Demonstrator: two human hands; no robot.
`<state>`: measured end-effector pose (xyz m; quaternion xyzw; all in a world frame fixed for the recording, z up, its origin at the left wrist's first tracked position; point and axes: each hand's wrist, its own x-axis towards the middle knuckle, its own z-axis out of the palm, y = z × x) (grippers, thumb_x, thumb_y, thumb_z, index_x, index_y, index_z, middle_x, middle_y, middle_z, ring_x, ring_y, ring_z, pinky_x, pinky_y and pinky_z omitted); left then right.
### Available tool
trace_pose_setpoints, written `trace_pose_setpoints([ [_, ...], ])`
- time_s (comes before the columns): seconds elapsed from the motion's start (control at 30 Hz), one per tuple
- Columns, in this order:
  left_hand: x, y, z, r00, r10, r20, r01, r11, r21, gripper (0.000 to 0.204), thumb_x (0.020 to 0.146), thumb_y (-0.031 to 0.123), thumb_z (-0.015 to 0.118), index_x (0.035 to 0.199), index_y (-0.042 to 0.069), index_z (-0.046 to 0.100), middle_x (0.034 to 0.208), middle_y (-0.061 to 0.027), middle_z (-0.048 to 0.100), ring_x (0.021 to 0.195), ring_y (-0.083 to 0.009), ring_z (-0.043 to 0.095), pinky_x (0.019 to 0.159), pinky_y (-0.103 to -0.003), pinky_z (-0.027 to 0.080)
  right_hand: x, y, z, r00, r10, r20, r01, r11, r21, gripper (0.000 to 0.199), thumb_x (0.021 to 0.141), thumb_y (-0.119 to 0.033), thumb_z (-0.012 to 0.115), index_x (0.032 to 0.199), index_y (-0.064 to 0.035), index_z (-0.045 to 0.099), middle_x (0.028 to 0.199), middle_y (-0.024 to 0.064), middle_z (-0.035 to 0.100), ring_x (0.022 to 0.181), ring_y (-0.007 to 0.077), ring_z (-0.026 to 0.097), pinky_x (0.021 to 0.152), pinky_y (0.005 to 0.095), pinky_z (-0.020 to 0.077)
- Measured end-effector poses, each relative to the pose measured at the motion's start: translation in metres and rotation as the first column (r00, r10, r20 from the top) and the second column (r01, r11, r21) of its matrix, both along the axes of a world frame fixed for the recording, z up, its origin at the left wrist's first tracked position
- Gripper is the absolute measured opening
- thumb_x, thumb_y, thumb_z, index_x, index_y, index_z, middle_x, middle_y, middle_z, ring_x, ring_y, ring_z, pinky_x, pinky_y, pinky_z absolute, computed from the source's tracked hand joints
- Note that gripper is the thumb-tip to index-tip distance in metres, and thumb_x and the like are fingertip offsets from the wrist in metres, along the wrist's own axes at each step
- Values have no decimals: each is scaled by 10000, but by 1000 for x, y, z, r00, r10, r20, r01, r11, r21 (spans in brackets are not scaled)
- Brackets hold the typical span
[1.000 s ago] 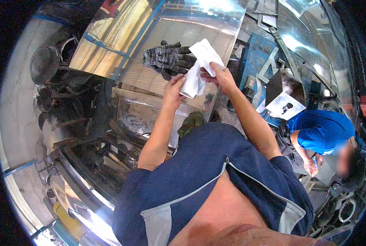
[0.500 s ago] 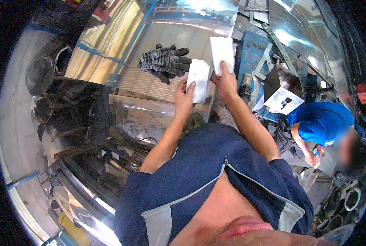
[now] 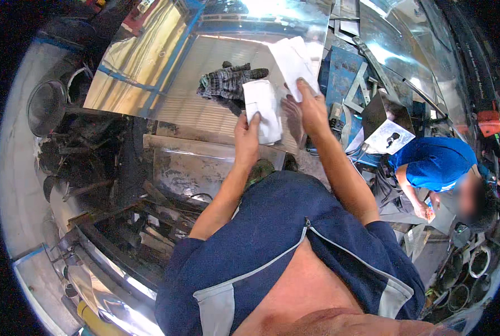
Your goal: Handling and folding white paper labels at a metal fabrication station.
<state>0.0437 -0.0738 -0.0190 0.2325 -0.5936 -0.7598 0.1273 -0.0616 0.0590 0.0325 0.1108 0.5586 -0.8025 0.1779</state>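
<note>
My left hand (image 3: 246, 133) grips a folded white sheet of paper (image 3: 263, 106) by its lower edge, holding it upright over a shiny metal sheet (image 3: 205, 95). My right hand (image 3: 311, 103) holds a second white sheet of paper (image 3: 294, 61), with the fingers pressed on its lower part, a little higher and to the right of the first. A pair of dark grey work gloves (image 3: 227, 83) lies on the metal sheet just left of the papers.
A person in a blue shirt (image 3: 432, 165) crouches at the right beside a dark open box with a white sheet (image 3: 387, 134). Blue metal frames (image 3: 345, 78) lie beyond my right hand. Dark machine parts and round metal pans (image 3: 48, 106) crowd the left.
The two papers have come apart: my right hand has lifted its sheet up and to the right, while my left hand keeps the folded sheet in front of me.
</note>
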Motion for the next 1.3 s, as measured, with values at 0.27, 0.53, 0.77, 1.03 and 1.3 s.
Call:
trace_pose_setpoints([
  [0.27, 11, -66, 23, 986, -165, 12, 165, 986, -3, 267, 936, 200, 611, 1116, 3, 606, 955, -22, 654, 846, -80, 576, 768, -257, 473, 19, 46, 1, 926, 349, -142, -319, 927, 197, 328, 968, -240, 553, 1127, 46, 587, 912, 139, 691, 739, 202, 683, 619, 321, 566],
  [0.53, -1, -113, 21, 885, -438, 156, 451, 891, -60, 304, 922, 192, 629, 1141, -18, 609, 963, -47, 680, 816, -87, 609, 724, -247, 483, 47, 59, 63, 871, 457, -181, -381, 860, 341, 237, 950, -193, 593, 1071, 10, 594, 791, 80, 670, 663, 159, 648, 582, 291, 529],
  [0.77, 0, -127, 29, 871, -460, 173, 487, 856, -172, 282, 914, 197, 644, 1113, -2, 627, 953, -39, 680, 824, -86, 602, 737, -246, 480, 40, 60, 68, 865, 465, -189, -348, 827, 442, 269, 942, -192, 604, 1136, -6, 602, 872, 57, 672, 730, 127, 648, 609, 274, 536],
  [1.03, 10, -127, 90, 647, -705, 290, 758, 552, -346, 317, 912, 253, 640, 1117, 11, 640, 971, -67, 683, 884, -120, 600, 784, -285, 478, 40, 51, 32, 820, 571, -34, -487, 727, 484, 275, 945, -233, 608, 1110, -13, 602, 816, 54, 669, 644, 126, 646, 545, 255, 530],
  [1.3, -6, -120, 100, 563, -760, 325, 811, 432, -395, 318, 907, 268, 633, 1092, 9, 640, 1008, -98, 676, 899, -152, 593, 798, -301, 468, 52, 29, 12, 659, 750, 54, -728, 618, 296, 344, 909, -179, 552, 1207, -8, 556, 900, 102, 705, 682, 177, 686, 584, 295, 542],
])
